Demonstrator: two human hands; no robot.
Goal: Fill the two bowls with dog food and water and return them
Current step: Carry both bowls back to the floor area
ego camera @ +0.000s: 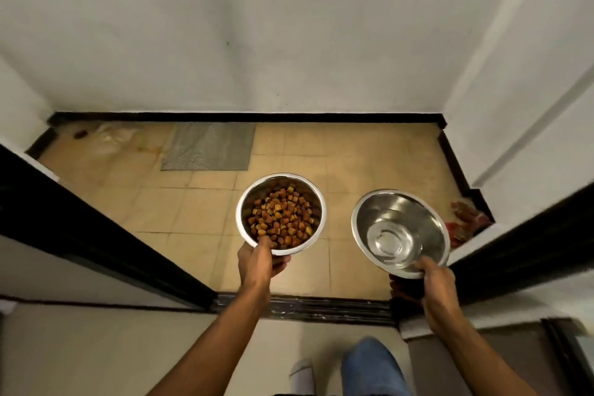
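Note:
My left hand [259,262] grips the near rim of a steel bowl [247,202] that holds brown dog food kibble [283,219]. My right hand [432,276] holds the near rim of a second steel bowl [400,228], tilted slightly toward me, with clear water pooled at its bottom. Both bowls hang in the air above a tan tiled floor [193,212], side by side and apart, just past a dark door threshold [305,307].
A grey ribbed mat [209,146] lies on the tiles by the far wall. A red patterned bag [466,222] sits at the right corner. Dark door frames flank the opening on both sides. My jeans-clad knee [373,363] and a white sock [302,370] show below.

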